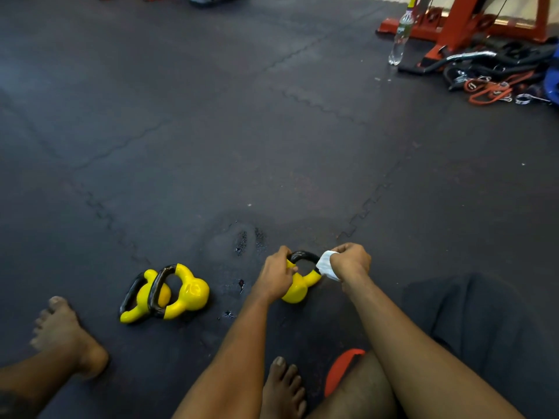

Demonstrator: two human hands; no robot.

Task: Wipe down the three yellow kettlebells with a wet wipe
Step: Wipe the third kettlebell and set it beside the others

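Three yellow kettlebells with black handles are on the dark rubber floor. My left hand (276, 275) grips one kettlebell (298, 287) at the left side of its handle. My right hand (351, 260) presses a white wet wipe (327, 265) around the right side of that handle. Two more kettlebells lie tipped over side by side to the left, the nearer-left kettlebell (142, 297) partly behind the other kettlebell (189, 293).
My bare feet rest on the floor mat (211, 131), one foot (65, 334) at lower left, the other foot (284, 385) between my arms. A water bottle (400, 37), an orange machine frame (459, 25) and a pile of bands and bars (499, 77) stand far right.
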